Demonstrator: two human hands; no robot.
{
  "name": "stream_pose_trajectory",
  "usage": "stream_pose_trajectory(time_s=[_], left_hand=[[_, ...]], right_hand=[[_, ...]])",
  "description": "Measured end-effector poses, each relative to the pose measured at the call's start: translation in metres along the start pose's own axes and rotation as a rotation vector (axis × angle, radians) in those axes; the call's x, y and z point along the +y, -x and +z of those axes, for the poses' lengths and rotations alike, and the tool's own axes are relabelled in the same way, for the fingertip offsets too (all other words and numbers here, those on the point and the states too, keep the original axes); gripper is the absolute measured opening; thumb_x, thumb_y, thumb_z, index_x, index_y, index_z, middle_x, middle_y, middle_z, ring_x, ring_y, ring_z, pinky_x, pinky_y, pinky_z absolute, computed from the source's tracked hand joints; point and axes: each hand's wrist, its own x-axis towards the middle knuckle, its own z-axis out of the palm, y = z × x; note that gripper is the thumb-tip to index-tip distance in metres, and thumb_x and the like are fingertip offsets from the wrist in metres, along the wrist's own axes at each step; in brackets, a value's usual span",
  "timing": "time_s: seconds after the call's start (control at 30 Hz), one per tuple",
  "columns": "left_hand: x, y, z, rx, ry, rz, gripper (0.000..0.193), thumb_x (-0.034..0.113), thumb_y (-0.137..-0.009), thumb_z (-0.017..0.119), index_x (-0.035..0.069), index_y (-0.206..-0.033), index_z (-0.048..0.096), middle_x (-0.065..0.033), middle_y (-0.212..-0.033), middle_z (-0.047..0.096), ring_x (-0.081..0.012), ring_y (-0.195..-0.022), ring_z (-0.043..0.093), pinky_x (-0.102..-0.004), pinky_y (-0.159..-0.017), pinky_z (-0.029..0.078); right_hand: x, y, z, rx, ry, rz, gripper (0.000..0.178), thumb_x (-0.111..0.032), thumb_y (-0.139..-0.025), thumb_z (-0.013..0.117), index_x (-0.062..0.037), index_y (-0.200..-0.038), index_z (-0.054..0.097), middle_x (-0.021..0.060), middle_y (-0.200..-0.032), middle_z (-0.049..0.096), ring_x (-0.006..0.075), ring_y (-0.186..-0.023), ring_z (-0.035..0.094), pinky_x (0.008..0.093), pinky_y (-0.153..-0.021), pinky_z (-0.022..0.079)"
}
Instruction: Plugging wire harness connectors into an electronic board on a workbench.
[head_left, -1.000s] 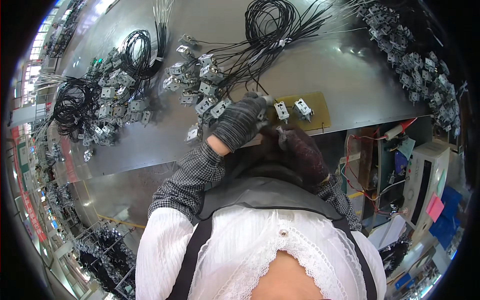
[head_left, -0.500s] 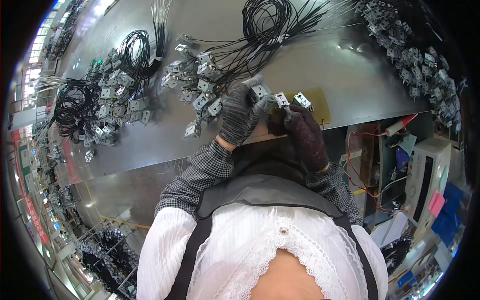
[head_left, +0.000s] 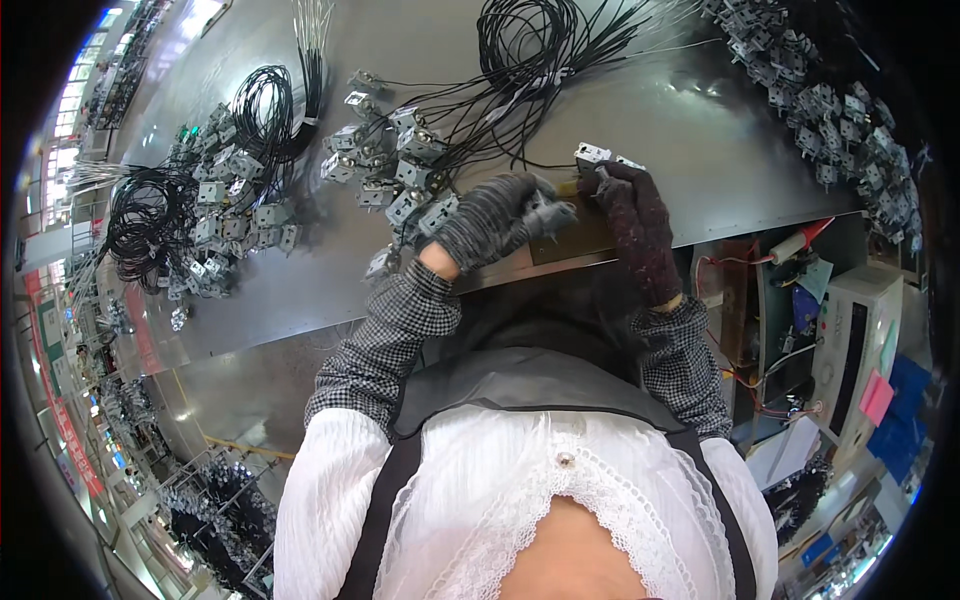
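Though the left hand (head_left: 497, 218) and right hand (head_left: 636, 208) curl near metal fittings (head_left: 592, 153), any grip is unclear.

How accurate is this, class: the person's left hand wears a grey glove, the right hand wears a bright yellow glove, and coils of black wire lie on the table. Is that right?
Not quite. The head view shows the right hand in a dark maroon glove, not a bright yellow one. The rest stands: the left hand wears a grey glove, and coils of black wire lie on the table.
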Motion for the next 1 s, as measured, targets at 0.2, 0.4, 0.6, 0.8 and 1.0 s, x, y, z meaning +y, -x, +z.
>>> stream_pose_trajectory(time_s=[0.2, 0.4, 0.6, 0.8, 1.0], left_hand=[[0.011, -0.003, 0.012, 0.031, -0.267, 0.022, 0.045, 0.032, -0.096, 0.079, 0.004, -0.128, 0.067, -0.0131, -0.099, 0.069, -0.0269, -0.093, 0.068, -0.039, -0.085, 0.056], [0.007, 0.005, 0.007, 0.024, 0.001, 0.152, 0.039, 0.026, -0.104, 0.069, 0.003, -0.134, 0.064, -0.017, -0.109, 0.069, -0.0278, -0.102, 0.07, -0.0402, -0.09, 0.056], [-0.004, -0.003, 0.013, 0.003, -0.044, 0.083, 0.038, 0.022, -0.105, 0.067, -0.001, -0.136, 0.064, -0.0128, -0.101, 0.072, -0.0226, -0.096, 0.071, -0.0378, -0.085, 0.057], [0.011, -0.001, 0.011, 0.021, 0.008, 0.064, 0.046, 0.038, -0.093, 0.082, 0.0, -0.117, 0.07, -0.0174, -0.094, 0.07, -0.0338, -0.085, 0.07, -0.0439, -0.078, 0.057], [0.021, 0.004, 0.025, 0.176, -0.368, 0.203, 0.05, 0.039, -0.09, 0.084, -0.002, -0.114, 0.07, -0.017, -0.088, 0.068, -0.0317, -0.076, 0.07, -0.0408, -0.071, 0.058]], right_hand=[[-0.017, 0.02, -0.008, -0.09, 0.247, 0.136, 0.026, -0.017, -0.106, 0.06, -0.0021, -0.126, 0.067, 0.0094, -0.108, 0.076, 0.0165, -0.101, 0.069, 0.0332, -0.09, 0.056], [-0.021, 0.051, -0.013, -0.138, 0.206, 0.148, 0.026, -0.015, -0.1, 0.069, -0.0029, -0.123, 0.069, 0.0089, -0.104, 0.073, 0.0157, -0.092, 0.069, 0.0318, -0.082, 0.056], [-0.005, 0.053, 0.011, -0.109, 0.661, -0.392, 0.028, -0.013, -0.098, 0.072, -0.004, -0.125, 0.069, 0.0093, -0.104, 0.072, 0.015, -0.093, 0.068, 0.0326, -0.083, 0.056], [-0.004, 0.073, 0.012, -0.108, -0.792, 0.606, 0.025, -0.016, -0.101, 0.071, -0.0004, -0.12, 0.065, 0.0117, -0.101, 0.071, 0.0182, -0.094, 0.067, 0.0328, -0.086, 0.054], [0.018, 0.081, 0.014, -0.035, 0.427, 0.027, 0.032, -0.027, -0.105, 0.066, 0.0019, -0.118, 0.063, 0.0126, -0.105, 0.071, 0.0182, -0.091, 0.066, 0.0335, -0.083, 0.055]])
